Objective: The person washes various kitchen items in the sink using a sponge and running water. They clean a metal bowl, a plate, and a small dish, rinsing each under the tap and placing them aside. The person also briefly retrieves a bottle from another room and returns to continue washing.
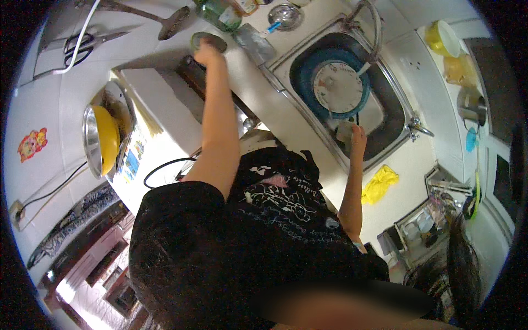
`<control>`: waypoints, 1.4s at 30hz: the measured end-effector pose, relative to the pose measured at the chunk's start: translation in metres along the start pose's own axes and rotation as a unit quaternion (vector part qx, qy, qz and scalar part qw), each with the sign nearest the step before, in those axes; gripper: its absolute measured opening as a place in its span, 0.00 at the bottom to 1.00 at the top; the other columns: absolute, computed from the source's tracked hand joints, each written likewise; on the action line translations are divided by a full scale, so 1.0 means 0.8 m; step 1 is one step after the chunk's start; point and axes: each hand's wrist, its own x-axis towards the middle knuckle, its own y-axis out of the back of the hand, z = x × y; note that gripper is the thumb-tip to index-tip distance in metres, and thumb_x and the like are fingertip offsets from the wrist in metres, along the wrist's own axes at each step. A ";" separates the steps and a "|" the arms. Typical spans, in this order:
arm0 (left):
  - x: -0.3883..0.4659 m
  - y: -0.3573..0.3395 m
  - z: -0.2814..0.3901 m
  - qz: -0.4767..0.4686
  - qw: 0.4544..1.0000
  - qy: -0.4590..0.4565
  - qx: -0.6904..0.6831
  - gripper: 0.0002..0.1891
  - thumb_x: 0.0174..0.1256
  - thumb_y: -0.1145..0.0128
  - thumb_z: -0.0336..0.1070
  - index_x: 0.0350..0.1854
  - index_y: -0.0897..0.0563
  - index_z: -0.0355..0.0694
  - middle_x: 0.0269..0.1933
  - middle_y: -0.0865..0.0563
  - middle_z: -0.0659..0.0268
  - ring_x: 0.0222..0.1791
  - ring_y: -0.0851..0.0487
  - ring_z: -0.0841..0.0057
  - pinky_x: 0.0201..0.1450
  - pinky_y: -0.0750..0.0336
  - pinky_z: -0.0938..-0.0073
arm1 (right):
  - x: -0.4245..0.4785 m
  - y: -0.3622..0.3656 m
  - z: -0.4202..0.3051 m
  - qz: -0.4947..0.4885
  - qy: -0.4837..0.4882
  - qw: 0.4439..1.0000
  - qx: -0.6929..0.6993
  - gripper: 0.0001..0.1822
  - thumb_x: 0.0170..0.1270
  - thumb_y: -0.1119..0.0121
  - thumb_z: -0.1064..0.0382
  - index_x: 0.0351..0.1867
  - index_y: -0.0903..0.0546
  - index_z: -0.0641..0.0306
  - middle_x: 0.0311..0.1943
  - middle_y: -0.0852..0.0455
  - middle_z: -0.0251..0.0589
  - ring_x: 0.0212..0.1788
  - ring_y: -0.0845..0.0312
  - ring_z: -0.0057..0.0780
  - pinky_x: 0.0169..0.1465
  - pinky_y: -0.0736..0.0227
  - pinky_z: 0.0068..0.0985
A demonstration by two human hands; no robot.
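Note:
My left hand [203, 54] reaches to the back of the counter, fingers on a small round dish [216, 42] with a greenish rim. Blur hides its exact kind. Over the near side of the steel sink [381, 142], my right hand [358, 138] holds a pale sponge or cloth [344, 131]. Inside the sink stands a blue-green basin [303, 68]. A white patterned plate [340, 93] lies in the basin, below the faucet [376, 39]; whether water is running is unclear.
A clear plastic box [258, 43], a green glass jar [220, 16] and a metal strainer [285, 16] stand behind my left hand. A yellow cloth [380, 185] lies right of the sink. A gas stove [194, 78] sits near my left forearm. A yellow bowl [108, 140] stands farther left.

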 end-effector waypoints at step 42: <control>-0.276 0.083 -0.320 -0.662 0.548 -0.013 0.511 0.12 0.57 0.55 0.38 0.31 0.23 0.34 0.32 0.20 0.51 0.35 0.22 0.59 0.37 0.30 0.65 | 0.036 -0.014 0.029 0.026 -0.298 0.773 0.559 0.21 0.60 0.67 0.51 0.44 0.29 0.61 0.39 0.24 0.39 0.41 0.28 0.34 0.38 0.29 0.32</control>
